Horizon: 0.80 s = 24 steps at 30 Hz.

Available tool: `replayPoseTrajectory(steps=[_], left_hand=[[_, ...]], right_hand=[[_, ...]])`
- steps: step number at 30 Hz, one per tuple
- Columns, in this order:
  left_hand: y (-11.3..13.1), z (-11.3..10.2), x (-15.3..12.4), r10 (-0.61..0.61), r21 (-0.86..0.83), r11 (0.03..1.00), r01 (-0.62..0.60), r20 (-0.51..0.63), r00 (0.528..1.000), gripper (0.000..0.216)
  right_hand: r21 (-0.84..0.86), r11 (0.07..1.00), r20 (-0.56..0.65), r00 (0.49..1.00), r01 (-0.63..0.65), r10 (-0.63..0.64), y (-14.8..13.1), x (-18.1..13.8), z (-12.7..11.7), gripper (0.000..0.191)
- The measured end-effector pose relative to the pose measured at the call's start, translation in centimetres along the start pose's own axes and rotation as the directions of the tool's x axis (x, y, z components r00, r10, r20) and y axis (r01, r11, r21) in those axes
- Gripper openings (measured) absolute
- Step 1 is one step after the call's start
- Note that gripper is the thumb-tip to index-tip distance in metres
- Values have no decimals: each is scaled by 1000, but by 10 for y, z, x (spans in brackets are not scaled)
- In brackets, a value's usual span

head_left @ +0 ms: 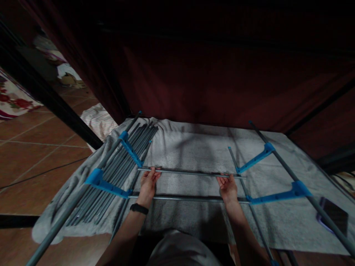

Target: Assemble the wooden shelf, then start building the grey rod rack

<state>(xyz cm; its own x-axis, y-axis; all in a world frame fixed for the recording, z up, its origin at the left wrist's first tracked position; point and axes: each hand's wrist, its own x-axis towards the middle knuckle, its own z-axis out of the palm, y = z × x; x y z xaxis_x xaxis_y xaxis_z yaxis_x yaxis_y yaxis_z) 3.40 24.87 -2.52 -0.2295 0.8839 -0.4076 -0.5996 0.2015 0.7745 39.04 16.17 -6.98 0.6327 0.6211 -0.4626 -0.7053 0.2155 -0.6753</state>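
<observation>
My left hand (148, 186) and my right hand (228, 187) are closed on a thin grey metal rod (188, 172), one toward each end. The rod lies level across the gap between two side frames of grey tubes. Its left end is close to a blue plastic bracket (132, 152), and its right end reaches past another blue bracket (255, 161). Nearer to me, a second crossbar (188, 198) spans between the front left bracket (109, 186) and the front right bracket (279, 195). Whether the held rod's ends touch the brackets I cannot tell.
Several loose grey rods (122, 170) lie in a row on the grey cloth (191, 147) at left. A phone (331, 216) rests at the far right, beneath the right tube. Behind stands a dark red panel (199, 81). Tiled floor (36, 162) with a black cable shows at left.
</observation>
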Motion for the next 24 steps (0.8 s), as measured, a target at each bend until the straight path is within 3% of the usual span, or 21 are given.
replayPoseTrajectory(steps=[7,15,24], left_hand=[[3,-2,1,7,0,1000,-7,18,1000,19],[6,-1,-5,8,-46,999,-4,103,995,6],[6,5,-14,0,-38,999,7,181,983,24]], right_hand=[[-3,1000,2,1000,16,-16,0,2,-2,19],[-27,1000,2,1000,7,-7,1,4,-1,9],[-58,998,23,1000,-15,16,1,3,1,4]])
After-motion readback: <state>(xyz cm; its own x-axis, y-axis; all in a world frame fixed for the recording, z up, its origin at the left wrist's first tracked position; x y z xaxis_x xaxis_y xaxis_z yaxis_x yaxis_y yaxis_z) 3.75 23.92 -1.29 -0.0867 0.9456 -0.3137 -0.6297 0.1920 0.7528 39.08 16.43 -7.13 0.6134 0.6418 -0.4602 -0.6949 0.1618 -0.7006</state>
